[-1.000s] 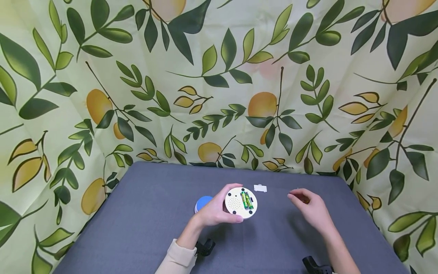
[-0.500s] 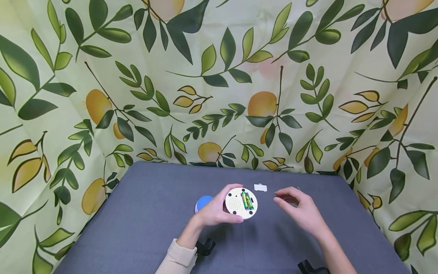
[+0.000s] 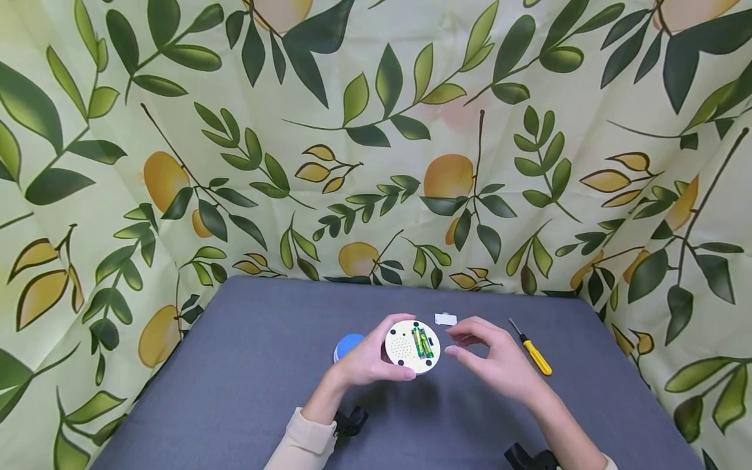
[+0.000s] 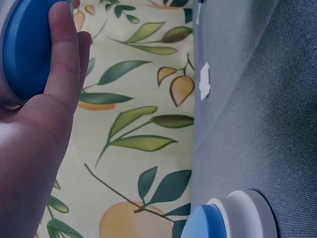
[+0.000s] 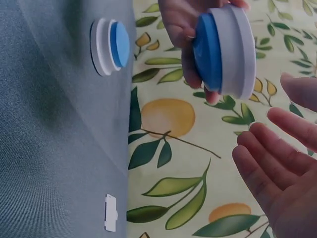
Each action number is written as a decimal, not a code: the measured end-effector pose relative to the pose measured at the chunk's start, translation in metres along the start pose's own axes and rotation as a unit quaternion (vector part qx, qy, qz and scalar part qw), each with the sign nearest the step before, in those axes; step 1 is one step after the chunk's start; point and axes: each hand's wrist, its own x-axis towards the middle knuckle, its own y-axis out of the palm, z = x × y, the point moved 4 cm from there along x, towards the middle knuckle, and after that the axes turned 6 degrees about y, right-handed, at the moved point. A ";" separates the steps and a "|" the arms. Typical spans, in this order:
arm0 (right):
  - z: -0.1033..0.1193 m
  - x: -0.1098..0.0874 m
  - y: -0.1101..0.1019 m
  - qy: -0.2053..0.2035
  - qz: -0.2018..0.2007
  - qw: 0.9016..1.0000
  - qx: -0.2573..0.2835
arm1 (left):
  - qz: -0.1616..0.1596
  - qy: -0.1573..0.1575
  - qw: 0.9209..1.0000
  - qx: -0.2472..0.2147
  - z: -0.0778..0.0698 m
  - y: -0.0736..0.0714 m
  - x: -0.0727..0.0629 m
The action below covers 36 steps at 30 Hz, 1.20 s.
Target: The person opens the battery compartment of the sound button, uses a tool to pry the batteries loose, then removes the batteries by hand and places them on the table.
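Where left fingers (image 3: pixel 402 318) grip, white disc (image 3: pixel 404 349), blue cap (image 4: pixel 28 52), green batteries (image 3: pixel 423 343)

Through the head camera I saw a grey cloth-covered table (image 3: pixel 264 372) bearing a blue-topped white round unit (image 3: pixel 349 344), a small white cover (image 3: pixel 446 319) and a yellow-handled screwdriver (image 3: pixel 536 356).

Head looks down-forward; 2 nearer wrist views share the backdrop (image 4: pixel 124 168).

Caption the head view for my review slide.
Left hand grips a round device with batteries showing; right hand hovers nearby, screwdriver on the table.
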 end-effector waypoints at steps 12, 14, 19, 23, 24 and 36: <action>0.011 0.007 0.011 -0.019 0.040 0.999 -0.026 | 0.008 0.010 1.000 0.015 -0.003 0.002 0.000; 0.012 0.008 0.012 -0.018 0.044 0.999 -0.026 | 0.009 0.012 1.000 0.018 -0.003 0.003 0.000; 0.012 0.009 0.015 -0.015 0.046 0.998 -0.034 | 0.010 0.013 1.000 0.024 -0.002 0.004 0.001; 0.011 0.009 0.018 -0.020 0.033 0.998 -0.044 | 0.012 0.012 1.000 0.014 -0.001 0.005 0.001; 0.012 0.008 0.018 -0.021 0.030 0.998 -0.046 | 0.012 0.011 1.000 0.011 0.000 0.005 0.001; 0.014 0.004 0.022 -0.005 0.019 0.998 -0.064 | 0.005 0.007 1.000 0.020 0.000 0.004 0.000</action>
